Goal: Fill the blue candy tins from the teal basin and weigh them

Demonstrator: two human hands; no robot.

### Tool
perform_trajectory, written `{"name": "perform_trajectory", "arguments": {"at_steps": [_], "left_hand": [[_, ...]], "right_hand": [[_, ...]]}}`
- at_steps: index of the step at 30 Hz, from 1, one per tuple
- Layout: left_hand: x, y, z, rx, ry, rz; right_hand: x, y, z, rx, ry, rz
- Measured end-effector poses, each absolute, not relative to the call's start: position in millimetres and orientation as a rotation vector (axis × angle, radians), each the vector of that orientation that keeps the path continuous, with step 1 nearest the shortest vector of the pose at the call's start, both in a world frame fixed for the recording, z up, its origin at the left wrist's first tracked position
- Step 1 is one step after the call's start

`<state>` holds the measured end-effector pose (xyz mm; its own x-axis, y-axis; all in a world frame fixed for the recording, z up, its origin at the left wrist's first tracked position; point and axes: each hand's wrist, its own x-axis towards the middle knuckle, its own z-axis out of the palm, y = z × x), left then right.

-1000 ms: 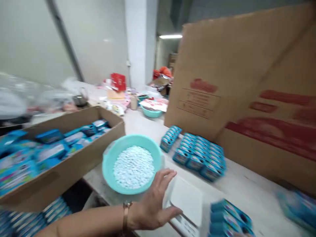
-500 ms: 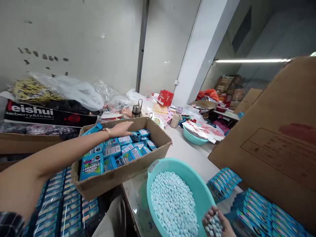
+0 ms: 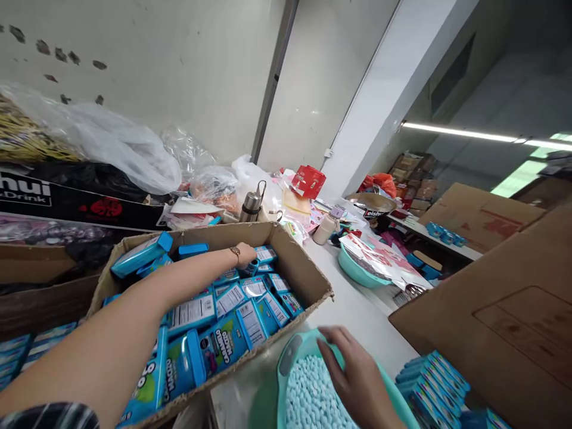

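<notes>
My left hand (image 3: 245, 255) reaches into a cardboard box (image 3: 313, 271) full of small blue candy boxes (image 3: 226, 345) with white printed labels. Its fingers are curled down on one blue candy box (image 3: 249, 269) near the far wall; the fingertips are hidden. My right hand (image 3: 355, 372) is over a turquoise basin (image 3: 282, 381), back of the hand upward, with thumb and fingers apart. Pale blue candies (image 3: 310, 387) fill the basin below it. No candies show in that hand, though its palm is hidden.
Stacked blue packs (image 3: 431, 387) stand right of the basin, beside a large carton (image 3: 504, 310). Behind the box are a steel flask (image 3: 251, 205), a beige bottle (image 3: 326, 227) and plastic bags (image 3: 125, 146). A second turquoise basin (image 3: 361, 273) holds printed sheets.
My left hand has gone from stretched out above the boxes to curled down among them. My right hand, which held candies palm up, has turned over and moved left across the basin. The view shifted.
</notes>
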<state>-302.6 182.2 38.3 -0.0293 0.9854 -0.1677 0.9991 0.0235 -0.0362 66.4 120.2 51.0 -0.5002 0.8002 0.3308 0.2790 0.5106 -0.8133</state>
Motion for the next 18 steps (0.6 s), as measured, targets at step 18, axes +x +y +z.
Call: {"name": "perform_trajectory", "arguments": {"at_steps": [18], "left_hand": [[-315.0, -0.4, 159.7, 0.980, 1.879, 1.539]], "right_hand": [[-143.5, 249.1, 42.9, -1.341, -3.254, 0.289]]}}
